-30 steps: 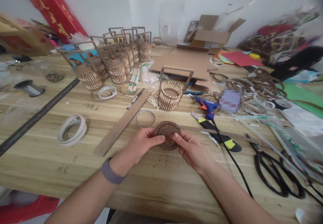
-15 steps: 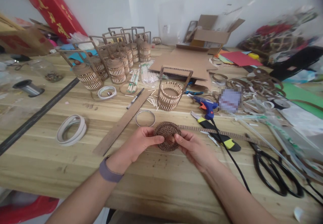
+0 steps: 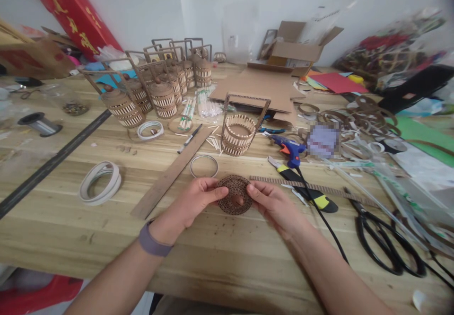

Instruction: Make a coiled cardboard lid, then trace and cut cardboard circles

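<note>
Both hands grip a round coil of corrugated cardboard strip (image 3: 234,193) just above the wooden table (image 3: 88,230). My left hand (image 3: 198,201) pinches its left rim, fingers closed. My right hand (image 3: 271,206) holds the right rim, thumb on top. A loose tail of the cardboard strip (image 3: 319,188) runs rightward from the coil across the table. Just beyond the coil lie a thin ring (image 3: 204,166) and an open stick basket with a cardboard handle (image 3: 238,133).
A blue glue gun (image 3: 289,150) with its black cord, a yellow-black cutter (image 3: 308,193) and black scissors (image 3: 388,244) lie to the right. A wooden slat (image 3: 170,175), tape rolls (image 3: 101,181), several finished baskets (image 3: 156,92) and a cardboard box (image 3: 294,50) stand further off.
The coil has tipped from facing me to lying flatter between my fingers. Both hands stayed nearly in place.
</note>
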`<action>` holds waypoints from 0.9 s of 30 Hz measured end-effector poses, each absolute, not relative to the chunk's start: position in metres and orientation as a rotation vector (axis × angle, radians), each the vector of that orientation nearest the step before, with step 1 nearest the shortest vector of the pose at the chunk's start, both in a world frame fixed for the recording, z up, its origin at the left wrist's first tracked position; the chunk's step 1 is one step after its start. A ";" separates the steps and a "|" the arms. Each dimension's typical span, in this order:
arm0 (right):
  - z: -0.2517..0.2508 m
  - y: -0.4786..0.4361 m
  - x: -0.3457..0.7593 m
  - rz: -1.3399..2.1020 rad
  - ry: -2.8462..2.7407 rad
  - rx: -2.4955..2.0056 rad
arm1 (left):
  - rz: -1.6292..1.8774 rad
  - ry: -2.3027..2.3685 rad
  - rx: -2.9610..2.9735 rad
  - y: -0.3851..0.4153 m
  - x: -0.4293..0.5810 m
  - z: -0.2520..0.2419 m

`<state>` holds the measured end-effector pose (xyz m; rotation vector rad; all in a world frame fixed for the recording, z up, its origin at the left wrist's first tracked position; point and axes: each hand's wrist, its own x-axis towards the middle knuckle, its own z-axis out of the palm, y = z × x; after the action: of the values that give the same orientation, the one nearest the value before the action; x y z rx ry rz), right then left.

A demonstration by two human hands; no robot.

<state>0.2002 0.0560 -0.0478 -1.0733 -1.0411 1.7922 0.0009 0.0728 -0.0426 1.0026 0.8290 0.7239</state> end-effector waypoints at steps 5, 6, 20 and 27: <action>-0.045 0.055 0.206 1.827 -1.128 -1.061 | 0.652 0.824 0.994 0.072 -0.002 -0.041; -0.046 0.055 0.207 1.846 -1.119 -1.048 | 0.638 0.817 0.979 0.072 -0.002 -0.041; -0.048 0.059 0.207 1.881 -0.789 -1.039 | 0.655 0.862 0.877 0.074 -0.003 -0.044; -0.053 0.059 0.206 1.896 -0.700 -1.067 | 0.709 0.876 0.825 0.073 0.000 -0.046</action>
<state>0.2060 0.0591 -0.0533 -1.0675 -0.6996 1.8957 0.0002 0.0733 -0.0458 0.8254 0.8760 0.7091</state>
